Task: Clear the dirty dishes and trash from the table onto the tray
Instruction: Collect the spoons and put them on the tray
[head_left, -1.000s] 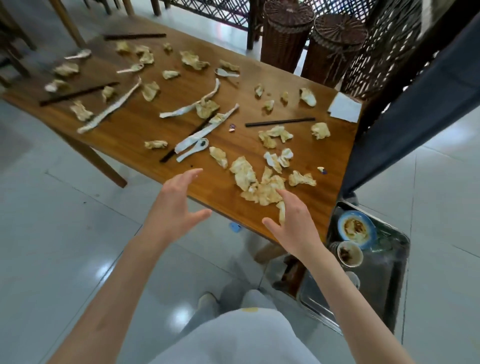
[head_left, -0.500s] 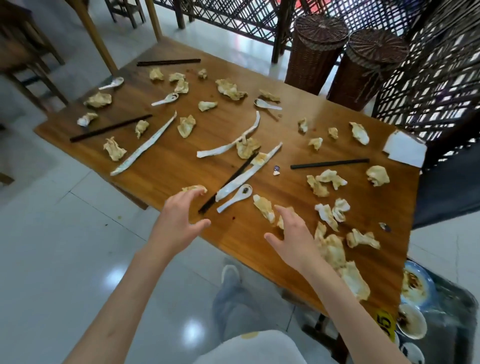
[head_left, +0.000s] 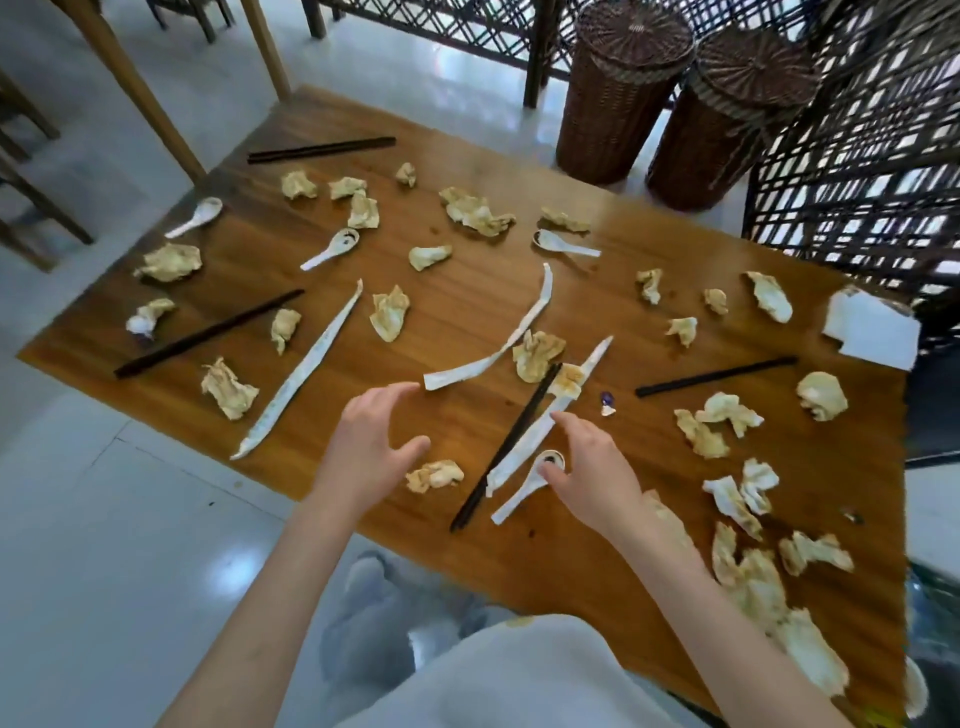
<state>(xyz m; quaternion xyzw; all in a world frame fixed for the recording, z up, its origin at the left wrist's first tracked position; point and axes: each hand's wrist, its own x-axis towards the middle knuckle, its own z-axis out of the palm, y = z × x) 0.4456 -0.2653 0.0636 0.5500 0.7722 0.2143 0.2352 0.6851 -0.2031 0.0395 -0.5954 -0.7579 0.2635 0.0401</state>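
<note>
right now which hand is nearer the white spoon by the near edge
Right. The right hand has its thumb at the white spoon bowl; the left hand hovers farther left, beyond the chopsticks.

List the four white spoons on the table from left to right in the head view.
Far-left spoon → spoon with a dark smear → spoon by the right hand → far spoon.

We observe our right hand (head_left: 592, 470) touching a white spoon (head_left: 524, 486); our left hand (head_left: 366, 449) hovers spread beside a crumpled napkin (head_left: 434, 475).
</note>
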